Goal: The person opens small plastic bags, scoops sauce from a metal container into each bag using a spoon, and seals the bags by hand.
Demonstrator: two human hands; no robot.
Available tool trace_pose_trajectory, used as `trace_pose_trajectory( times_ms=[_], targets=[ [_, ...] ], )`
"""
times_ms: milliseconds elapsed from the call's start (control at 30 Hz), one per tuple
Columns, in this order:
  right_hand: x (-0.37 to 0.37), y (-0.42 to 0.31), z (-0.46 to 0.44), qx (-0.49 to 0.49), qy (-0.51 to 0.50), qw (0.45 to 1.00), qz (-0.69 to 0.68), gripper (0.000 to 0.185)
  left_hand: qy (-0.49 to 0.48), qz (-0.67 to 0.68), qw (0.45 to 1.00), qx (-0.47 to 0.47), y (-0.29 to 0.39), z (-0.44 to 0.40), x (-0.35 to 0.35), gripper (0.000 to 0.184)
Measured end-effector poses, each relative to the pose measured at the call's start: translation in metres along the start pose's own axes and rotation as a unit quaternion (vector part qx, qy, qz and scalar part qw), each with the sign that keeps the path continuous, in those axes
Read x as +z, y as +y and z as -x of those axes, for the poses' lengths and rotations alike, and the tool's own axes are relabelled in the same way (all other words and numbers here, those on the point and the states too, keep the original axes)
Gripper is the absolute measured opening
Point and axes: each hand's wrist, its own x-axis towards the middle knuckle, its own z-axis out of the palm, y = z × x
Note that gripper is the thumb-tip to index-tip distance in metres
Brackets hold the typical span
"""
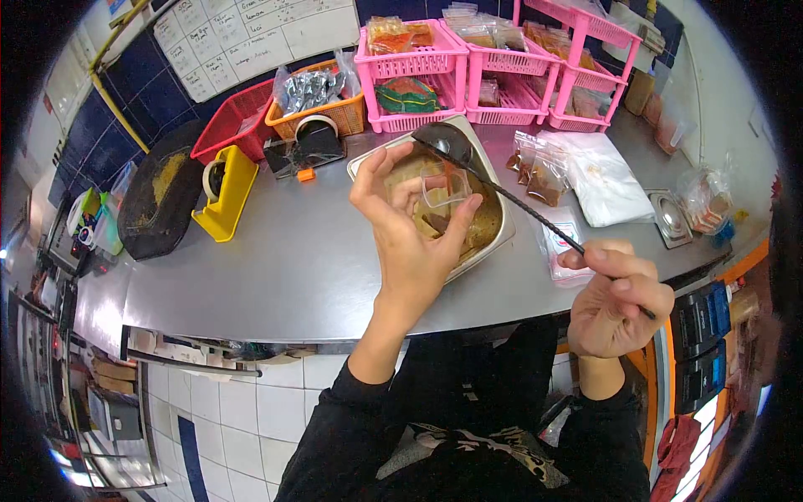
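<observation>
My right hand (pixel 623 294) is closed around the thin twisted black handle of a ladle (pixel 539 216). The handle slants up and left to a dark round bowl, which is over the far part of a pale rectangular tub (pixel 502 238). Inside the tub lies brownish sauce (pixel 488 224). Above it, my left hand (pixel 406 222) holds a small clear plastic bag (pixel 446 189), its thumb and fingers spread around the bag's mouth. Beside that mouth passes the ladle; I cannot tell whether they touch. Part of the tub is hidden behind my left hand.
Pink stacked baskets (pixel 410 63) with packets line the back. An orange basket (pixel 335 115), a red basket (pixel 238 130) and a yellow tape dispenser (pixel 226 197) stand left. White plastic bags (pixel 602 176), brown sauce packets (pixel 544 180) and a metal lid (pixel 671 216) lie right.
</observation>
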Motion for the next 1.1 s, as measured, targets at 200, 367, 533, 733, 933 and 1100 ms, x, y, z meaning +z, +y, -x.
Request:
trace_pose_trajectory(
  times_ms=[200,367,533,733,933,1100],
  targets=[
    [-0.004,0.0,-0.001,-0.016,-0.019,0.999,-0.022,0.023,0.009,0.006,1.0,0.001,0.004,-0.002,0.001,0.084],
    [-0.005,0.0,-0.003,-0.023,-0.018,0.999,-0.014,0.022,0.0,0.01,1.0,0.001,0.009,-0.005,0.0,0.084],
    [-0.008,0.005,-0.003,-0.001,0.023,0.999,-0.028,0.023,0.01,0.01,1.0,0.002,0.008,-0.006,0.0,0.085],
    [-0.008,0.009,-0.007,0.111,0.131,0.979,-0.106,0.024,-0.009,0.007,1.0,0.002,0.012,-0.007,0.0,0.083],
    [-0.012,0.018,-0.013,0.31,0.246,0.887,-0.24,0.027,-0.012,0.014,1.0,0.004,0.015,-0.007,-0.002,0.083],
    [-0.023,0.035,-0.005,0.361,0.261,0.803,-0.396,0.021,-0.012,0.014,1.0,0.018,0.016,-0.008,-0.005,0.084]
  ],
)
